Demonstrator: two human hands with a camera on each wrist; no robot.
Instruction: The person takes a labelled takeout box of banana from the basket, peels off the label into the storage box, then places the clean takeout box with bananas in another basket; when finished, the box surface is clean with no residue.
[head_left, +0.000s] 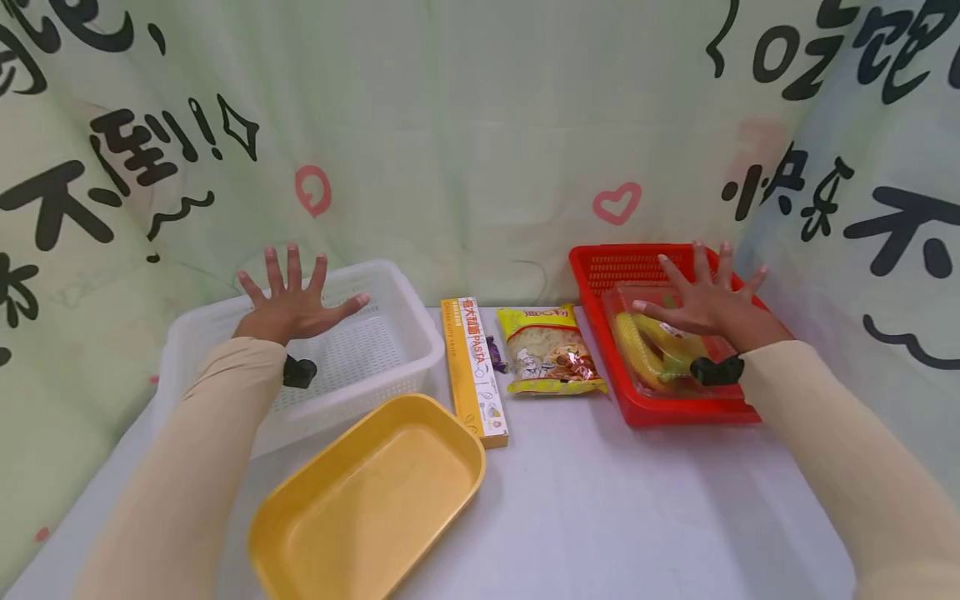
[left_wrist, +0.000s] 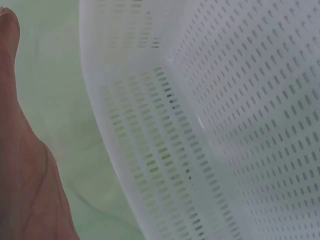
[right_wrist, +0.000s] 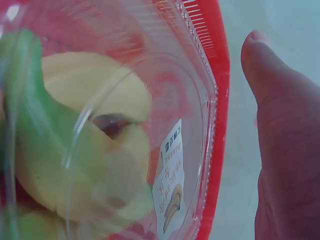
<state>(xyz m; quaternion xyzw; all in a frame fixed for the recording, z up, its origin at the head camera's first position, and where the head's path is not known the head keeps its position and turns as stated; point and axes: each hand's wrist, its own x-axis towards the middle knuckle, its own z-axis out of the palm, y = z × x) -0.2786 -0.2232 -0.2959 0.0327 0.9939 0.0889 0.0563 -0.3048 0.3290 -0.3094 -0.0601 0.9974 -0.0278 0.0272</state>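
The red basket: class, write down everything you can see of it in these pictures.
The red basket is a shallow rectangular tray of glossy plastic with slotted walls and a raised rim. It sits flat on the white table, at its far right by the cloth backdrop. Inside lies a clear plastic clamshell with yellow and green fruit and a small label. The right hand hovers spread above it; contact cannot be told.

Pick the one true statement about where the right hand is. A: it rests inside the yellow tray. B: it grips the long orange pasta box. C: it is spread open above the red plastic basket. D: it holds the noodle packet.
C: the right hand is spread with straight fingers over the red slotted plastic basket, above the clear plastic box of yellow bananas lying in it.
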